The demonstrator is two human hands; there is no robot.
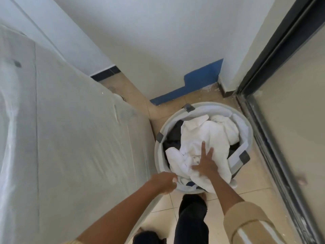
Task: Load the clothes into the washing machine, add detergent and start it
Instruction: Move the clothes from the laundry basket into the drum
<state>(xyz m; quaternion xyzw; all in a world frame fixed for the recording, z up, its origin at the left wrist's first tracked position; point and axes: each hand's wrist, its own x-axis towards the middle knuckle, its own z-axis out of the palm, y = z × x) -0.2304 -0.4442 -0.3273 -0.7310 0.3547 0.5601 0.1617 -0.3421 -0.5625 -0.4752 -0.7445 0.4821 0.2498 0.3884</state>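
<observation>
A round grey laundry basket (247,131) stands on the tiled floor, full of white clothes (202,136) with some dark clothes (174,136) underneath at the left. My left hand (164,182) is closed on the basket's near rim. My right hand (204,164) lies on the white clothes with its fingers spread. A large appliance wrapped in translucent plastic (61,129) fills the left side; no door or detergent is visible.
A white wall with a blue-painted base (198,85) stands behind the basket. A dark-framed sliding door (274,120) runs along the right. My legs in dark trousers (191,217) stand just before the basket. Beige floor tiles (255,182) show between basket and door.
</observation>
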